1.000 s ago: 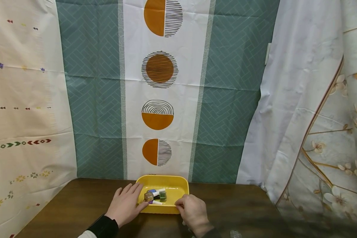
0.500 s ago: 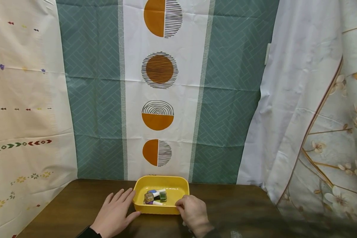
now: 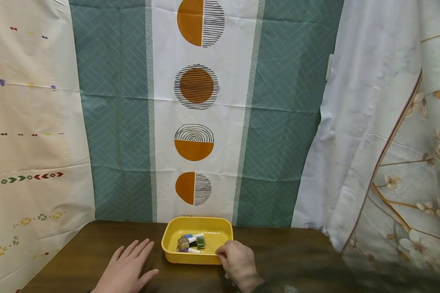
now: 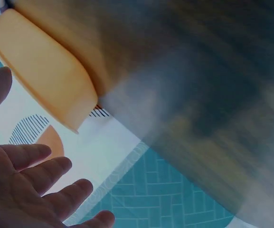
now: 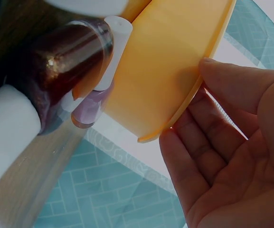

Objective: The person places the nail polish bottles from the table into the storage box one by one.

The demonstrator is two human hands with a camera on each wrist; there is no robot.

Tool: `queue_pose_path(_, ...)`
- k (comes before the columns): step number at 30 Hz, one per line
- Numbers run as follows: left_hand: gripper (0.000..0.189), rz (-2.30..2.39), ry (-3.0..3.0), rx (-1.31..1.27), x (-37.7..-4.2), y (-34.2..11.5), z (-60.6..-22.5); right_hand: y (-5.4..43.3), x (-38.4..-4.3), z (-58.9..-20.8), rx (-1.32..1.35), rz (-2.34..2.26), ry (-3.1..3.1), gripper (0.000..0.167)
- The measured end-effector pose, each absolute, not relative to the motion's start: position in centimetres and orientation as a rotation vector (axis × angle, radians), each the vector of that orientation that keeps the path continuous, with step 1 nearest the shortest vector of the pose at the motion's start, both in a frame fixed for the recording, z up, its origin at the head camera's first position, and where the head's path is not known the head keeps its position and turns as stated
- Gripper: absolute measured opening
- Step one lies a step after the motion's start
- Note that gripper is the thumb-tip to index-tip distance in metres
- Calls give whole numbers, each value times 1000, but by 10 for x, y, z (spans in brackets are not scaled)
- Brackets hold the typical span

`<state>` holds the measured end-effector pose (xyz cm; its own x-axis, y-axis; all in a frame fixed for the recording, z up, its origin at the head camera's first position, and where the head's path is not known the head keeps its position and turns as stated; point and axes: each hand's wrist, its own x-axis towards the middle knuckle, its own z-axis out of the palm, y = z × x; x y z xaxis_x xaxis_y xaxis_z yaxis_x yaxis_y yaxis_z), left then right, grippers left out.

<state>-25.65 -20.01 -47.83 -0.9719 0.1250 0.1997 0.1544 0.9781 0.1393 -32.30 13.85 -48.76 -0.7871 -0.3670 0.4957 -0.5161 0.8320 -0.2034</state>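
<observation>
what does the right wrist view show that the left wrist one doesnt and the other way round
Only the right wrist view shows the right grip pinching the rim, a dark bottle and a purple bottle.

Only the left wrist view shows the left grip, fingers spread, and an orange half-circle print.

Both share the yellow tray, wooden table and teal patterned cloth.

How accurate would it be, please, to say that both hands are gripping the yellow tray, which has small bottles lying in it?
Not quite: only the right hand is gripping the yellow tray, which has small bottles lying in it. The head view shows the left hand apart from it.
</observation>
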Motion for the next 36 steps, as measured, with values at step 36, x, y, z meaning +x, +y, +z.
queue_pose_path(36,89,-96,-2961,-23,-231,-300,-561,139,-319,-490,674,441,-2503,14)
